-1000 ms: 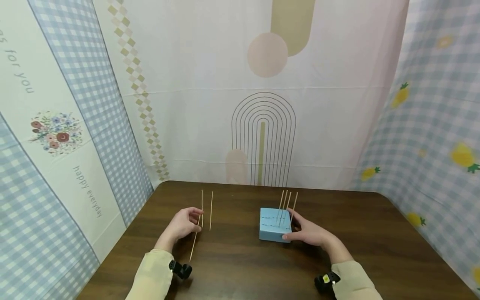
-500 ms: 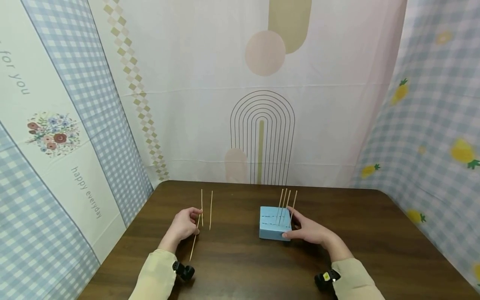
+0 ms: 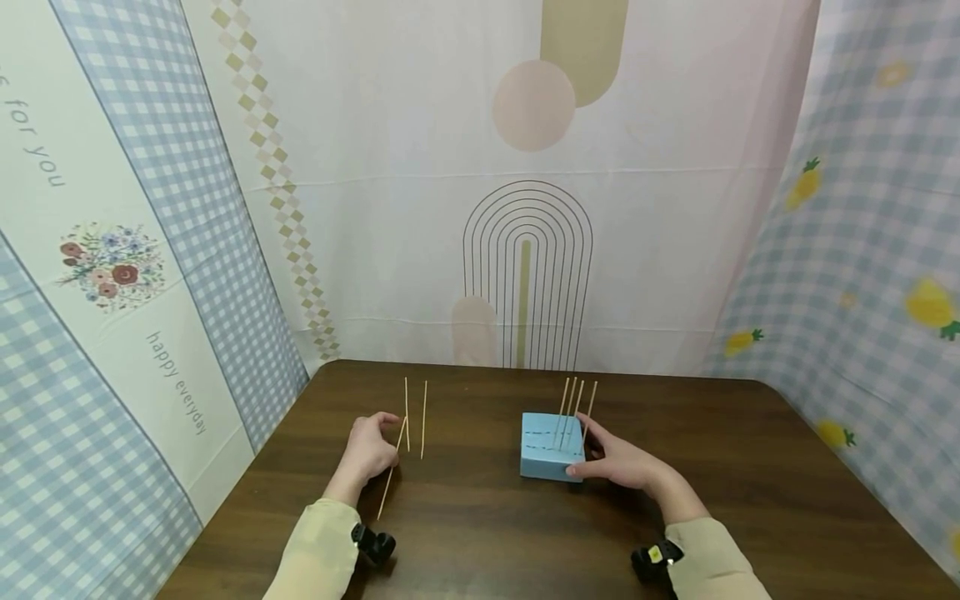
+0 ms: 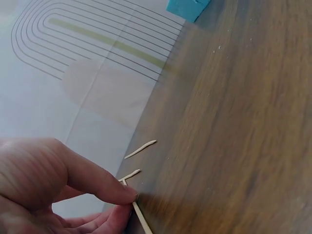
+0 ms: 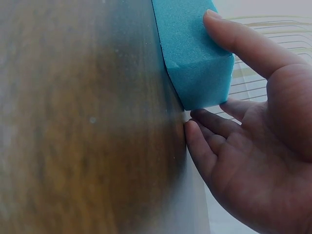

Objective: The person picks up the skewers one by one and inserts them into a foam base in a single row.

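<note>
In the head view, the left hand [image 3: 370,447] pinches a thin wooden stick [image 3: 385,496] near two loose sticks [image 3: 423,421] on the brown table [image 3: 480,533]. Well apart, the right hand [image 3: 622,463] grips the blue foam block [image 3: 550,468] at its right side; four tilted sticks [image 3: 570,400] stand in its top. In the left wrist view, thumb and index finger hold the stick near its end. In the right wrist view, the thumb presses the block's face

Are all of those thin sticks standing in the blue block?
No, two sticks lie on the table near the left hand, apart from the blue block.
</note>
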`<state>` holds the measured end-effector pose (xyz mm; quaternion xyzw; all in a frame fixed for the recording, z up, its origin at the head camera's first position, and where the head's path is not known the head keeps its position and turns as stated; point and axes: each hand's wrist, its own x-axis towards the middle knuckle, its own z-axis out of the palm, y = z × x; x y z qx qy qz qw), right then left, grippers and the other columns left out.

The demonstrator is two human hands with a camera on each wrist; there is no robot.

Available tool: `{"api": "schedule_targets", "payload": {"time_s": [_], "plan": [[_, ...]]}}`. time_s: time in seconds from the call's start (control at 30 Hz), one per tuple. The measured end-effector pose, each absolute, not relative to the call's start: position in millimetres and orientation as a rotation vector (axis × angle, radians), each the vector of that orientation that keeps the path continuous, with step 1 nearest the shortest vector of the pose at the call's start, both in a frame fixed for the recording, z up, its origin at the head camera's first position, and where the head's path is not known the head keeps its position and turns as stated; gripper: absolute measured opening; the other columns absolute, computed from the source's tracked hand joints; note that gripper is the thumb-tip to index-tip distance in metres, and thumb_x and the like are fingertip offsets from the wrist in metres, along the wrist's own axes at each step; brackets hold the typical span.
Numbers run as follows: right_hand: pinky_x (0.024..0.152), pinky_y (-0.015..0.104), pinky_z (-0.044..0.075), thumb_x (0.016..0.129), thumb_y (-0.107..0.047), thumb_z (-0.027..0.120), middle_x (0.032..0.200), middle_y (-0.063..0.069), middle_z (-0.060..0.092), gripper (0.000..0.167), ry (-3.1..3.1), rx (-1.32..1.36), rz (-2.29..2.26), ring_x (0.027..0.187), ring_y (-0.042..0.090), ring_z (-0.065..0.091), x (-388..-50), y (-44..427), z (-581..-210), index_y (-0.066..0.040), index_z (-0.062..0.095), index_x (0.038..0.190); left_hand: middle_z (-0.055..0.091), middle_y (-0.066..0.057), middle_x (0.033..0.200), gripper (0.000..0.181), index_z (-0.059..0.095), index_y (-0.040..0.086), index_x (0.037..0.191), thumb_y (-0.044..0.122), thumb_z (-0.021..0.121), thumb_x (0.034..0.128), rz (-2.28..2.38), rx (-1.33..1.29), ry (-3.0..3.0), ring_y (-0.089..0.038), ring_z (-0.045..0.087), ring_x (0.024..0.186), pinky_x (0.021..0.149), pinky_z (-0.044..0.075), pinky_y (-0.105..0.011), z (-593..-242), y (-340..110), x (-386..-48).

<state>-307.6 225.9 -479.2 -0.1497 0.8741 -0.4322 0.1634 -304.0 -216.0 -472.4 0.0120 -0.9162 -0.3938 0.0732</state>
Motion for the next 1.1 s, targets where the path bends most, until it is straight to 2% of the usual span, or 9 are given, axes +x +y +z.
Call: {"api": "schedule_targets", "payload": {"time_s": [0.2,0.57,0.67,0.8,0.93,1.1], "plan": [[0.120,0.065,0.032,0.092,-0.042,0.084,0.172,0.034,0.014,0.114,2.494,-0.431,-1.231,0.152,0.051,0.035,-308,227,-479,-0.009,0.010,0.172,0.042,-0.041,0.139,0.073,0.065,-0.007,0.132,-0.019,0.062,0.0601,-1.198,0.105,-2.724,-0.046,0.051,0.111,0.077,0.049,-0.043,-474,-213,-302],[0.120,0.067,0.030,0.092,-0.042,0.083,0.172,0.033,0.015,0.113,2.482,-0.425,-1.237,0.153,0.051,0.032,-307,227,-479,-0.011,0.010,0.173,0.039,-0.042,0.144,0.074,0.063,-0.006,0.135,-0.016,0.066,0.0624,-1.235,0.173,-2.667,-0.053,0.048,0.128,0.091,0.050,-0.050,-470,-220,-300],[0.120,0.067,0.030,0.092,-0.042,0.083,0.172,0.033,0.014,0.113,2.476,-0.424,-1.241,0.154,0.051,0.030,-306,227,-479,-0.011,0.010,0.173,0.045,-0.041,0.145,0.073,0.064,-0.004,0.137,-0.014,0.069,0.0650,-1.244,0.183,-2.670,-0.052,0.050,0.130,0.091,0.052,-0.052,-468,-223,-300],[0.120,0.067,0.030,0.092,-0.042,0.083,0.172,0.033,0.014,0.113,2.481,-0.420,-1.235,0.154,0.051,0.031,-306,227,-478,-0.011,0.010,0.172,0.059,-0.034,0.140,0.071,0.065,-0.001,0.137,-0.014,0.070,0.0679,-1.325,0.182,-2.633,-0.049,0.057,0.125,0.085,0.054,-0.050,-464,-226,-301],[0.120,0.066,0.031,0.092,-0.042,0.083,0.172,0.033,0.015,0.113,2.487,-0.422,-1.233,0.153,0.050,0.032,-307,226,-478,-0.010,0.010,0.172,0.070,-0.027,0.128,0.065,0.068,-0.001,0.133,-0.014,0.071,0.0704,-1.426,0.165,-2.553,-0.046,0.063,0.120,0.081,0.055,-0.042,-460,-225,-302],[0.119,0.067,0.031,0.093,-0.042,0.082,0.172,0.034,0.015,0.112,2.496,-0.428,-1.225,0.153,0.051,0.032,-308,226,-478,-0.011,0.009,0.173,0.076,-0.023,0.117,0.060,0.069,0.001,0.131,-0.016,0.066,0.0739,-1.530,0.137,-2.464,-0.032,0.073,0.101,0.070,0.052,-0.030,-454,-221,-303]]}}
